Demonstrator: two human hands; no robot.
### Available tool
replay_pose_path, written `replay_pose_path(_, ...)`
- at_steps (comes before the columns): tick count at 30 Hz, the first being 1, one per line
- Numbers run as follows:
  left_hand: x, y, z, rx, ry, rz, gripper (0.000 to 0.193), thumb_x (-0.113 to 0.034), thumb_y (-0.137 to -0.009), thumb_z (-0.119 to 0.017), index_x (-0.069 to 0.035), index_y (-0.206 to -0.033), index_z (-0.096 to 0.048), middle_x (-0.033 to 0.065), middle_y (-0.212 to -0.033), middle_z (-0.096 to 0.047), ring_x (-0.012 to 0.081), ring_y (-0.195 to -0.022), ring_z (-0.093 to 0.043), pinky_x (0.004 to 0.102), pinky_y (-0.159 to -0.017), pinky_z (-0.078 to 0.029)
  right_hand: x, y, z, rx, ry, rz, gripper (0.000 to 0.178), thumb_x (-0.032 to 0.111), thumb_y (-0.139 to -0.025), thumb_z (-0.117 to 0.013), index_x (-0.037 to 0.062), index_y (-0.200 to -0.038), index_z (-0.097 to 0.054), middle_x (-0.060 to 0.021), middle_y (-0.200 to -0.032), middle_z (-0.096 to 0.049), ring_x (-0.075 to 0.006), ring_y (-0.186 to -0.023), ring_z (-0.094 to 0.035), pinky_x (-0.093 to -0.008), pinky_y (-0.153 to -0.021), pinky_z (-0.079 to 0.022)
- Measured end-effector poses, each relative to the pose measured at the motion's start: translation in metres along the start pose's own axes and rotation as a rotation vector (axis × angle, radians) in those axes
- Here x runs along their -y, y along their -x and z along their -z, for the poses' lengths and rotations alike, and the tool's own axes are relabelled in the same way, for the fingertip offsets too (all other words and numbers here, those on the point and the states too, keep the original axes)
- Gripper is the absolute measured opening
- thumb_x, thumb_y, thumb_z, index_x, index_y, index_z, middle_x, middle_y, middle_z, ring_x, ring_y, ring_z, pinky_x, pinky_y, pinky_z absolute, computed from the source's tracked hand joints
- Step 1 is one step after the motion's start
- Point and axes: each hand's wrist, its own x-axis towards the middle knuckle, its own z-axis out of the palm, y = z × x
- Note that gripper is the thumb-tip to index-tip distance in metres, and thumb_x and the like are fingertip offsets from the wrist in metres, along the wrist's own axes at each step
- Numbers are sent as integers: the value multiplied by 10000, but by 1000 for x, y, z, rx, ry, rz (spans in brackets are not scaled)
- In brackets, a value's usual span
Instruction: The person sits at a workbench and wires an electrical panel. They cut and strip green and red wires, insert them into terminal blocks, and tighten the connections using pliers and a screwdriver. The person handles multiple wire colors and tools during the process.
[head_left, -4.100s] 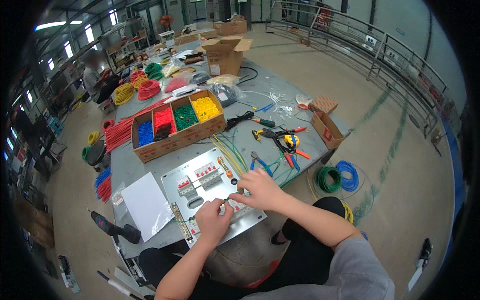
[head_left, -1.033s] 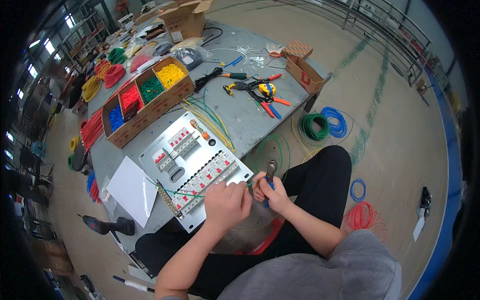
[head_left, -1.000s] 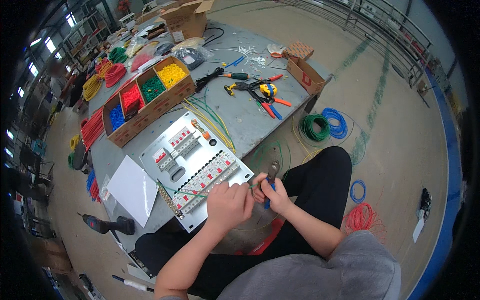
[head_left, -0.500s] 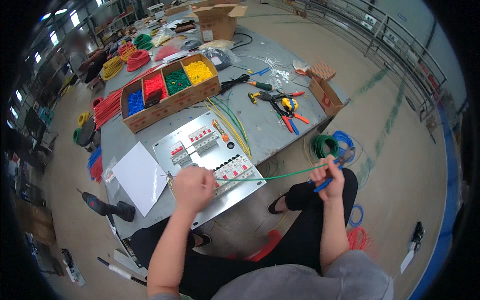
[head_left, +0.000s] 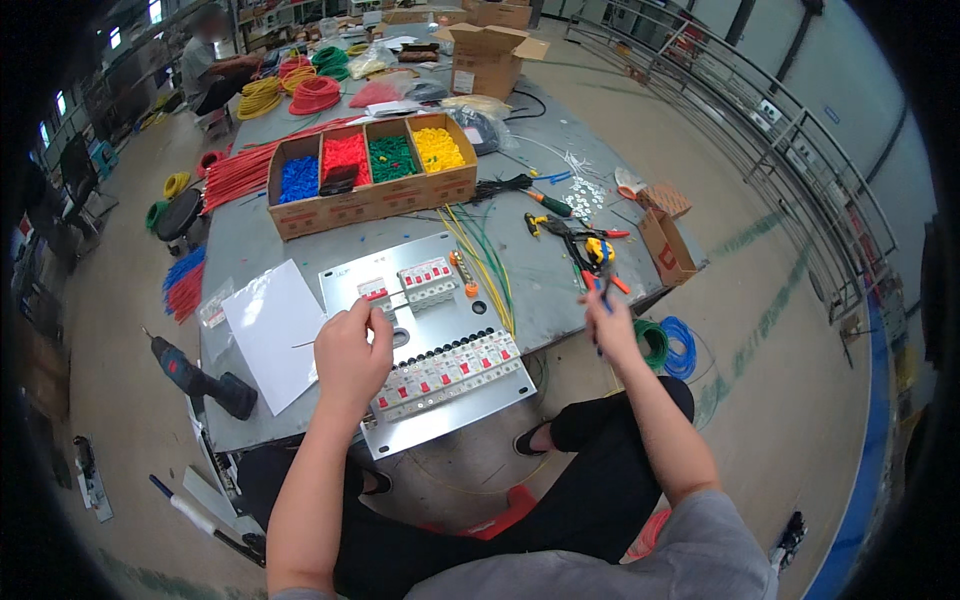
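Atop grey table (head_left: 560,300): panel (head_left: 440,325) | railing (head_left: 776,147) beyond | left hand (head_left: 352,352) curled, contents unclear | right hand (head_left: 612,328) gripping pliers (head_left: 606,284)

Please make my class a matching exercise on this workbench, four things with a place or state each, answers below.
Column 1
1. power drill
2. divided box
3. white sheet
4. right hand

Column 2
A. holding small parts in four colours
B. gripping a blue-handled tool
C. at the table's left edge
D. flat, left of the metal panel

Pairs: 1-C, 2-A, 3-D, 4-B

Left hand (head_left: 355,352) curled apparently around a thin wire (head_left: 303,345), metal panel (head_left: 402,438) of switches (head_left: 440,380) alongside, right hand (head_left: 612,325) gripping pliers (head_left: 606,290)
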Motion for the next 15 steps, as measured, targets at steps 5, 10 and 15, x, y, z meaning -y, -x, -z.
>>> replay_pose_path(5,0,-3,2,36,16,65,258,-209,-1020,-586,-1,-867,-589,186,-697,-626,381,-639,-625,477,-616,-473,-34,21,-45,306,434,-111,533,463,-1008,-655,-59,-1099,-710,-262,-917,-727,-380,-889,-712,-485,-843,-535)
replay_pose_path(10,0,-7,2,69,-1,104,241,-209,-1013,-591,-1,-894,-603,194,-717,-649,386,-646,-646,471,-617,-490,-32,-12,-42,301,560,-53,537,475,-980,-672,-45,-1110,-698,-250,-926,-723,-407,-918,-716,-482,-849,-539)
replay_pose_path(15,1,-10,-2,90,-9,147,213,-213,-993,-610,-7,-942,-608,210,-737,-666,390,-658,-668,483,-609,-493,-41,-73,-36,267,790,-33,521,406,-855,-733,4,-1183,-689,-252,-1074,-744,-389,-1040,-729,-461,-925,-563)
